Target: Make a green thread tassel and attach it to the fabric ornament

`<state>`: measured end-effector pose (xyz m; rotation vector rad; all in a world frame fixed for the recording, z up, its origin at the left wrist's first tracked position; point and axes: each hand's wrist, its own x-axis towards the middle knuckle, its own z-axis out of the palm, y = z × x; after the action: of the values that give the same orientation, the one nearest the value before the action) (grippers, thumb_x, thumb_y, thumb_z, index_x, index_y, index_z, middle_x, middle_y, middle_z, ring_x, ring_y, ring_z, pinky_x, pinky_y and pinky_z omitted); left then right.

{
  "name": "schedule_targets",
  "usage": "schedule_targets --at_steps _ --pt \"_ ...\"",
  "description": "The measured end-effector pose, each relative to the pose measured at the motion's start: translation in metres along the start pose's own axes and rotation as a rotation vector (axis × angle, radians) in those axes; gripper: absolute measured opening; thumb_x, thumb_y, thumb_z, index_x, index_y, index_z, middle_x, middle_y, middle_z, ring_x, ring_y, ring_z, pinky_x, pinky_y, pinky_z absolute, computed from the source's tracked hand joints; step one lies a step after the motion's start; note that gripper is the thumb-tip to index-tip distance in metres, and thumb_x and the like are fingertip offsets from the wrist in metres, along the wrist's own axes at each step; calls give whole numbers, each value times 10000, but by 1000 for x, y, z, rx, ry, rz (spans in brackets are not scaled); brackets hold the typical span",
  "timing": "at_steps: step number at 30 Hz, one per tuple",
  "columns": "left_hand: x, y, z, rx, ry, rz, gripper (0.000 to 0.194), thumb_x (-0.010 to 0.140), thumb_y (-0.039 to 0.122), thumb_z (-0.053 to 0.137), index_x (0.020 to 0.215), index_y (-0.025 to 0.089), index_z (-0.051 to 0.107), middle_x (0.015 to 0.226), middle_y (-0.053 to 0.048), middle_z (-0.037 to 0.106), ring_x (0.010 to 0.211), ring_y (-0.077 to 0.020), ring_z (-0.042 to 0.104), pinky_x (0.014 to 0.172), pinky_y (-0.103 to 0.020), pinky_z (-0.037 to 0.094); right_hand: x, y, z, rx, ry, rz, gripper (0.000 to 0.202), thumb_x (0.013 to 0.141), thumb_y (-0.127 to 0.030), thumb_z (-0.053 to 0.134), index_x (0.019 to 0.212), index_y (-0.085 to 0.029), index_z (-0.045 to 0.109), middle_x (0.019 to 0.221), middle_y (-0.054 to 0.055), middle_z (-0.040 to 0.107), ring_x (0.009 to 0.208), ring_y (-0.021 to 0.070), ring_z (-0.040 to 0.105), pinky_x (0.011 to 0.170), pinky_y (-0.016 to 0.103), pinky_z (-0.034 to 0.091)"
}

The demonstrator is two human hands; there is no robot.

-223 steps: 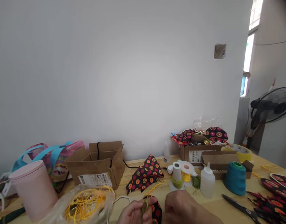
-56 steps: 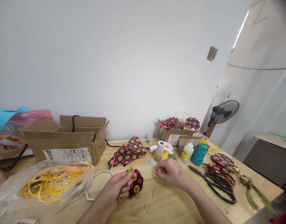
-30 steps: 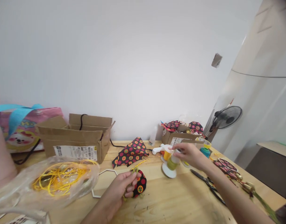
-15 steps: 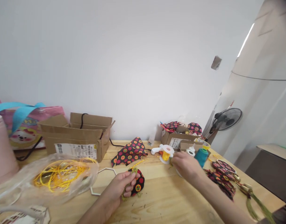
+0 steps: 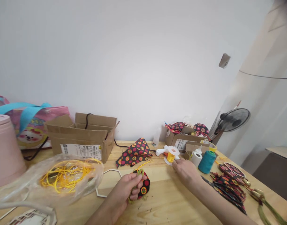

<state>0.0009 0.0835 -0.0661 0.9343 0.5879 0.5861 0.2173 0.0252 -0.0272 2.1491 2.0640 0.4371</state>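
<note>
My left hand (image 5: 131, 187) is closed in a pinch on olive-green cord (image 5: 140, 172), whose loop stands up above the thumb and loose ends hang below. Behind these fingers is a rounded black fabric piece (image 5: 145, 186) with colourful dots, partly hidden by them; a yellow braided cord (image 5: 143, 164) runs from its top. My right hand (image 5: 185, 171) rests low over the table with fingers stretched forward and nothing visible in them. Its fingertips are beside a spool of yellow thread (image 5: 171, 157). A white-handled tool (image 5: 161, 151) lies just beyond that spool.
Dotted cloth (image 5: 135, 152) lies ahead. Left are a plastic bag of yellow cord (image 5: 66, 176), a hexagonal frame (image 5: 99, 192) and a cardboard box (image 5: 75, 139). To the right stand a white bottle (image 5: 196, 158) and teal thread cone (image 5: 207, 162); black scissors (image 5: 224, 189) lie under my forearm.
My right hand has come down lower and flattened beside the yellow spool, uncovering the white bottle and the scissors. My left hand keeps its hold. The view has turned slightly left.
</note>
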Motion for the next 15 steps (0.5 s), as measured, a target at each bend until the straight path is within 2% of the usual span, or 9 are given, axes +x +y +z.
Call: schedule_targets --at_steps 4,7,9,10,12,15 --pt "1 -2 -1 2 -15 4 337 578 392 675 699 97 564 499 73 394 373 -1 191 391 -186 61 -21 -11 2 205 28 -82 210 655 -47 460 707 -201 595 731 5 644 702 139 581 564 193 404" --pt "2 -4 -3 0 -22 2 349 575 401 677 701 95 565 496 74 391 371 0 191 388 -185 62 -30 -2 11 427 222 0 193 682 -77 433 746 -182 581 805 40 630 762 163 574 643 234 436" --pt "2 -4 -4 -4 -24 9 344 586 399 673 705 95 566 500 72 391 374 -1 200 388 -182 66 -33 7 17 466 325 62 181 720 -121 429 813 -162 578 892 85 611 830 199 559 706 294 440" --pt "2 -4 -4 -4 -26 11 337 594 395 669 709 95 566 504 71 392 375 -1 204 388 -181 68 -33 11 21 460 337 72 184 730 -154 444 860 -152 575 932 104 600 859 217 549 731 322 436" --pt "2 -4 -4 -2 -25 10 326 602 387 667 709 96 564 506 71 391 374 -1 206 387 -180 69 -34 12 25 453 288 73 215 733 -191 472 916 -139 571 951 124 592 866 238 542 745 353 432" --pt "3 -5 -4 -3 -12 2 326 591 378 677 703 95 559 502 74 389 372 2 202 384 -177 68 -36 -4 25 539 175 35 190 704 -106 459 832 -145 594 838 92 611 778 203 558 695 310 443"
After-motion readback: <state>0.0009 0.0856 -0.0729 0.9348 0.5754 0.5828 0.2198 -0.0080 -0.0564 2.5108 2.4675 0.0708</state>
